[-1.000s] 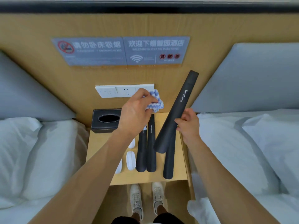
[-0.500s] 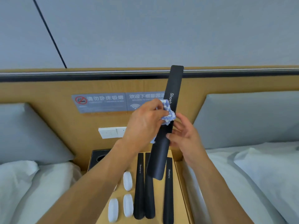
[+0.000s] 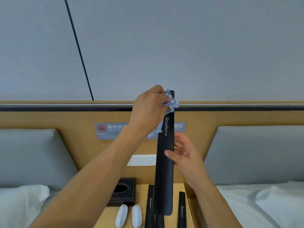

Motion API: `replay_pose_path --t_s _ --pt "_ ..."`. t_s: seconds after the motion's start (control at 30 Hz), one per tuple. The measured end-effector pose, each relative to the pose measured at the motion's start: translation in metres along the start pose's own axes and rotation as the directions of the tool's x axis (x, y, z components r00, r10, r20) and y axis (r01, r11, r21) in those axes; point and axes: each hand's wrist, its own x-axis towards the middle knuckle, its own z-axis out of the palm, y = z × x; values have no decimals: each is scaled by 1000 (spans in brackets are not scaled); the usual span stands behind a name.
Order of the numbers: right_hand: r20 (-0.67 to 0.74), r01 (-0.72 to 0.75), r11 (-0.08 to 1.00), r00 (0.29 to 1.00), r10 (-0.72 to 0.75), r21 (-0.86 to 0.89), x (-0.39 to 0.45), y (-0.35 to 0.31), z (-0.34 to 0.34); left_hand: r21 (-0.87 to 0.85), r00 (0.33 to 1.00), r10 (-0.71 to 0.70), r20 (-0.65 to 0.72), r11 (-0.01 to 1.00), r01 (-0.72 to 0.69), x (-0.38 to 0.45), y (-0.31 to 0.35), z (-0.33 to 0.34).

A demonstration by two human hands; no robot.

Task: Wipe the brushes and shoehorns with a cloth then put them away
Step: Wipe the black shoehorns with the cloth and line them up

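Note:
I hold a long black shoehorn [image 3: 164, 175] upright in front of the headboard. My right hand [image 3: 182, 153] grips its middle with thumb and fingers. My left hand [image 3: 148, 111] presses a blue-and-white cloth [image 3: 171, 102] against the shoehorn's top end. On the wooden nightstand [image 3: 174, 187] below lie more black shoehorns, one at the left [image 3: 150, 206] and one at the right [image 3: 181, 209], a third mostly hidden behind the held one. Two white brushes [image 3: 121, 214] [image 3: 136, 215] lie to their left.
A black tissue box [image 3: 122, 193] stands at the nightstand's back left. A white socket panel [image 3: 142, 160] and a grey sign [image 3: 107, 130] are on the wooden headboard. Beds with white bedding [image 3: 263, 204] and grey cushions [image 3: 28, 155] flank the nightstand.
The shoehorn rose from a slant over the nightstand to upright. My left hand slid the cloth up from its middle to its top end. My view tilted upward.

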Motion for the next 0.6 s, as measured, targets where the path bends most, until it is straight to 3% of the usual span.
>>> replay_pose_path --t_s 0.17,0.37,0.5,0.6 --pt "21 54 998 998 -54 -11 3 -16 8 53 998 -15 -69 998 18 37 -2 -17" --pt "-77 130 991 988 -133 -39 12 -31 10 38 989 10 -149 999 -4 44 11 -19" --pt "-165 150 988 974 -153 -29 17 -40 8 44 992 82 -91 996 -78 29 21 -10" --pt "-206 132 989 972 -114 72 21 -45 -1 -10 990 139 -25 990 -139 14 22 -5"
